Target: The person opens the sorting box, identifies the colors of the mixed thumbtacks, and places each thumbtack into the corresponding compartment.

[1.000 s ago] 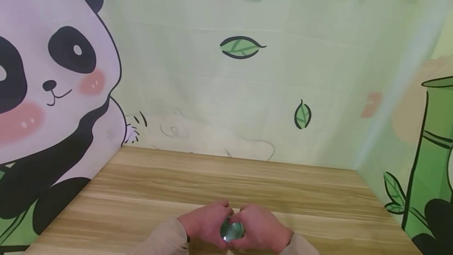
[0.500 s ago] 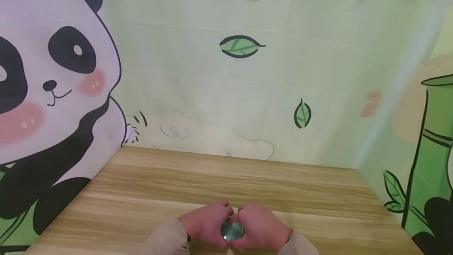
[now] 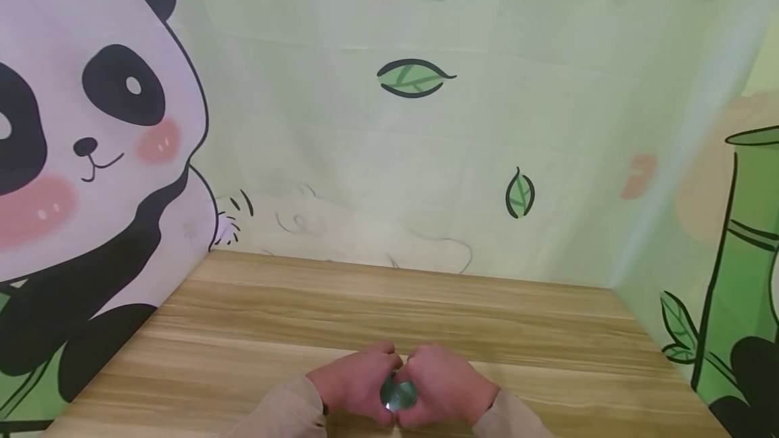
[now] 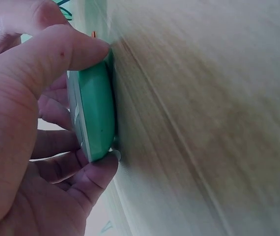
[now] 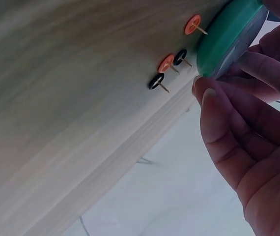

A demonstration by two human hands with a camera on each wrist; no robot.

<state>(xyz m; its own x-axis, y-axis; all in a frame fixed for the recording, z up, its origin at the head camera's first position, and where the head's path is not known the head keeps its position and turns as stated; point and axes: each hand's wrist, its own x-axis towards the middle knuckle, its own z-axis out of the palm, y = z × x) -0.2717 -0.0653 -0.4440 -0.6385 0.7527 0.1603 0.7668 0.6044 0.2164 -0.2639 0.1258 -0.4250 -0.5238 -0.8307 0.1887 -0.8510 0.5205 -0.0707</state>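
Both hands hold a small round green case [image 3: 398,394] with a clear-looking, shiny face, low over the wooden table. My left hand [image 3: 359,382] grips one side; in the left wrist view its thumb [image 4: 76,46] lies on the upper edge and its fingers [image 4: 96,179] on the lower edge. From the other side, my right hand [image 3: 447,384] pinches the rim with its fingertips [image 5: 209,96]. Beside the case, points up, several orange and black thumbtacks [image 5: 166,63] lie on the table in the right wrist view. In the head view the hands hide these tacks.
The wood-grain table [image 3: 365,303] reaches back to a pale green cloth backdrop [image 3: 341,140] printed with leaves. A printed panda [image 3: 109,154] covers the left side panel, and green bamboo [image 3: 745,255] is printed on the right one.
The right hand has shifted very slightly to the left. The grip of both hands on the case looks the same.
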